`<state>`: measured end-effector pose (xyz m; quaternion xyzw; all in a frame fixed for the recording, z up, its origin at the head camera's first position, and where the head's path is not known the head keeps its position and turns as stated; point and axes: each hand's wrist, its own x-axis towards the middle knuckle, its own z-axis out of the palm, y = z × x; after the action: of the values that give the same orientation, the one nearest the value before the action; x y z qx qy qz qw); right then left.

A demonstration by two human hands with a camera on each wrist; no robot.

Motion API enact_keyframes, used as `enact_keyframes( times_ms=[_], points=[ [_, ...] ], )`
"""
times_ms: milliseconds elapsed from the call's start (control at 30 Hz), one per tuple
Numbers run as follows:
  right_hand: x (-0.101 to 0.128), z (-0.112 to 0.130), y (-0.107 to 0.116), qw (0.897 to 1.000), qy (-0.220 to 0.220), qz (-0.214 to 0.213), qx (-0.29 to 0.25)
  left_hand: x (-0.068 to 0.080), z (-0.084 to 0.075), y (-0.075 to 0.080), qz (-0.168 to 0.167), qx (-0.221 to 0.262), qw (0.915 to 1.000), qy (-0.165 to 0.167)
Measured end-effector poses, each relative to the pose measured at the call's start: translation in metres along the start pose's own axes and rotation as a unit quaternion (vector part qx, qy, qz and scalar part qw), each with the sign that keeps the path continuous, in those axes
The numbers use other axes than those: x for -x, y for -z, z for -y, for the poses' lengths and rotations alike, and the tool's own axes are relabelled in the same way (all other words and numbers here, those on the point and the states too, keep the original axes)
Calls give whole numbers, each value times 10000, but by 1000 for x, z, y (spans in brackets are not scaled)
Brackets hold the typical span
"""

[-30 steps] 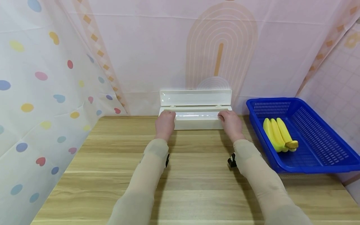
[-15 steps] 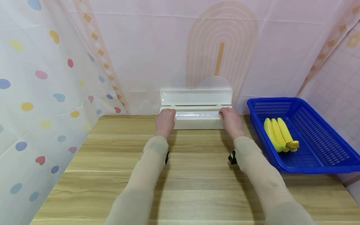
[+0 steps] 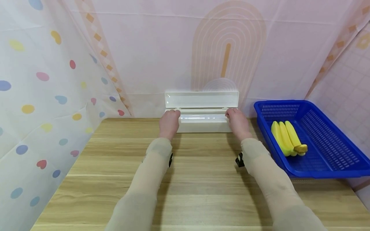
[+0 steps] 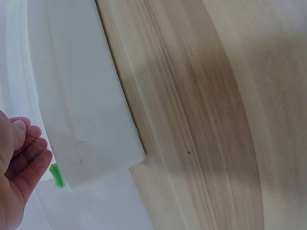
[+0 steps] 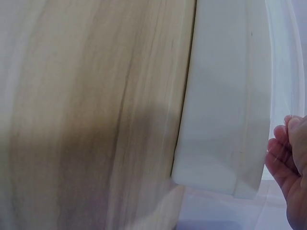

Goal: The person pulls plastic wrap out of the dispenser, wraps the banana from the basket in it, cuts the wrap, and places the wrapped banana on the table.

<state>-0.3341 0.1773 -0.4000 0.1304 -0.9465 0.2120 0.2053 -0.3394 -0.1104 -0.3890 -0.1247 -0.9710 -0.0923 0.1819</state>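
A long white box (image 3: 202, 126) stands at the table's back edge with its lid (image 3: 201, 99) raised against the wall. My left hand (image 3: 169, 122) is at the box's left end and my right hand (image 3: 236, 121) at its right end, with the fingers of both curled over the top rim. In the left wrist view the curled fingers (image 4: 26, 148) sit beside the box's end (image 4: 81, 110), close to a small green tab (image 4: 56, 175). The right wrist view shows my fingers (image 5: 288, 153) at the other end of the box (image 5: 225, 110). What lies under the fingertips is hidden.
A blue plastic basket (image 3: 323, 154) holding a bunch of yellow bananas (image 3: 286, 138) stands at the table's right side. The wooden table (image 3: 202, 179) spreads out in front of the box. Patterned fabric walls close in on the left, back and right.
Both hands have slid a little farther back, from the box's front face up over its top rim. The box and the basket have stayed in place.
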Motion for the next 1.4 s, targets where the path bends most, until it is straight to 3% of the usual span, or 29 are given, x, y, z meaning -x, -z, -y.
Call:
enact_keyframes(
  times_ms=[300,733,1400],
  points=[
    [-4,-2,-1,9999,118,-48,35,-1,2,2,75,196,9998,28],
    [-7,-1,3,9997,-40,249,-2,-4,2,7,302,243,9992,108],
    [-14,0,17,9995,100,285,-64,-10,3,20,243,348,9991,26]
  ],
)
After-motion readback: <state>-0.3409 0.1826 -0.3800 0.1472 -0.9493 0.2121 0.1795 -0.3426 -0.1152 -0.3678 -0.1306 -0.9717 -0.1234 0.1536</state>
